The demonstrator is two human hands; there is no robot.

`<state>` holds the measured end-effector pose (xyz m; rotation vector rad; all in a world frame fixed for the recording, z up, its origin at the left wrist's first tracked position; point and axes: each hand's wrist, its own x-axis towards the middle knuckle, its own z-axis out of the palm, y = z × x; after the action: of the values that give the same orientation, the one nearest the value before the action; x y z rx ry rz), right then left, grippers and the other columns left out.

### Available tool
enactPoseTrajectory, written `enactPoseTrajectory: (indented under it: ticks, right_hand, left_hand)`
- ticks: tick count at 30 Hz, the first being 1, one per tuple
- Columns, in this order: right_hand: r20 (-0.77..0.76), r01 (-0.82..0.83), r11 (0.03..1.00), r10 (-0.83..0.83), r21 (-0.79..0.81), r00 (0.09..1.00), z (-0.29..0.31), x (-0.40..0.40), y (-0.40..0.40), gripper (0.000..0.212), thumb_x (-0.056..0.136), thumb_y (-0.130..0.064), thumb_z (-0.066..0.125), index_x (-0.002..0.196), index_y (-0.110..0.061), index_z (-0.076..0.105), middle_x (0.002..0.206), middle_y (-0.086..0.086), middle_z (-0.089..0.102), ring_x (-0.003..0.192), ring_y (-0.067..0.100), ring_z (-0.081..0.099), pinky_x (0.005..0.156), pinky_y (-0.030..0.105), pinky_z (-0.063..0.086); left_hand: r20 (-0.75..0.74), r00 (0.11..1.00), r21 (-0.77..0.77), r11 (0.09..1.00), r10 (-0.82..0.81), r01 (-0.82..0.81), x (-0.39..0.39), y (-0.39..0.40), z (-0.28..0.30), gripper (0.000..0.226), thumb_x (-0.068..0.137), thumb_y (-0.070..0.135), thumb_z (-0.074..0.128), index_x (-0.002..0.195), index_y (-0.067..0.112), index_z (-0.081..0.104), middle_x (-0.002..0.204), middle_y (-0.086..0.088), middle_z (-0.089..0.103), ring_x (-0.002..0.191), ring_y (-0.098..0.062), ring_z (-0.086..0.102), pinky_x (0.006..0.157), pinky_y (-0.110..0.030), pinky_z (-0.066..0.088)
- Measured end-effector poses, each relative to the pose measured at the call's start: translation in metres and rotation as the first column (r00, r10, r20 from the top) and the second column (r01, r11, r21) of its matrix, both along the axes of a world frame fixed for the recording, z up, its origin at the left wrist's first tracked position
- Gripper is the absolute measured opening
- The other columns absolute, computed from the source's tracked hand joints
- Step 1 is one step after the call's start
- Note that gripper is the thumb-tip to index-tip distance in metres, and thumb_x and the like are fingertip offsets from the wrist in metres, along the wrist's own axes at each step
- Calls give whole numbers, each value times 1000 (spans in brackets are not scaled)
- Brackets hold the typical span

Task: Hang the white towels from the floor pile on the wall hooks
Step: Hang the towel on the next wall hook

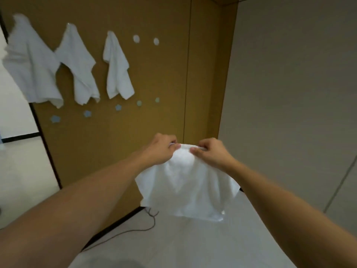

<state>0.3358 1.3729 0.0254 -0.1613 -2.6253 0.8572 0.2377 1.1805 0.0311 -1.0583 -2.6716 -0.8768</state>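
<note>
Towel (190, 182) is hanging in the air from both hands, low in front of the brown wall (154, 78) and above the pale floor (193, 244). The left hand (161, 149) is pinching its top edge with curled fingers, and the right hand (209, 151) is pinching the same edge just beside it, so the cloth is drooping in a loose bunch below the knuckles. Three more white towels are hanging on the wall up left: a left one (32, 64), a middle one (79, 66) and a right one (117, 68), each draping from its top corner. Right of them two bare round white hooks (136, 38) (156, 41) are sitting side by side, well apart from the held towel. A lower row of bluish hooks (87, 113) is running under the hung towels, all bare. A thin dark cable (135, 230) is lying on the floor by the wall's foot. No writing or labels are showing anywhere.
</note>
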Motion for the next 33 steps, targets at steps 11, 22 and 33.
enactPoseTrajectory:
  ticks: [11, 22, 33]
  right_hand:
    - [-4, -201, 967, 204, 159, 979, 8, -286, -49, 34, 90, -56, 55, 88, -26, 71, 76, -8, 66, 72, 15, 64, 64, 34, 54]
    - [-184, -237, 971, 238, 29, 954, 82, -515, -52, 7, 86, -25, 64, 85, -20, 69, 88, -3, 68, 81, 15, 63, 71, 31, 52]
    - [-433, -474, 880, 439, 31, 787, 148, -695, 28, 23, 84, 2, 61, 80, -14, 78, 84, -6, 73, 81, 3, 64, 78, 14, 47]
  left_hand:
    - [-120, 976, 91, 981, 184, -173, -235, -65, 1, 20, 97, 33, 57, 89, 16, 64, 87, -1, 66, 85, -20, 61, 80, -37, 50]
    - [-418, 879, 96, 973, 232, -211, -465, -81, 78, 22, 95, 34, 60, 95, 14, 71, 87, -4, 72, 72, -13, 59, 62, -20, 37]
    - [-617, 748, 103, 968, 243, -229, -616, -5, 152, 11, 96, 25, 57, 102, 20, 65, 82, -4, 69, 71, -21, 65, 65, -31, 52]
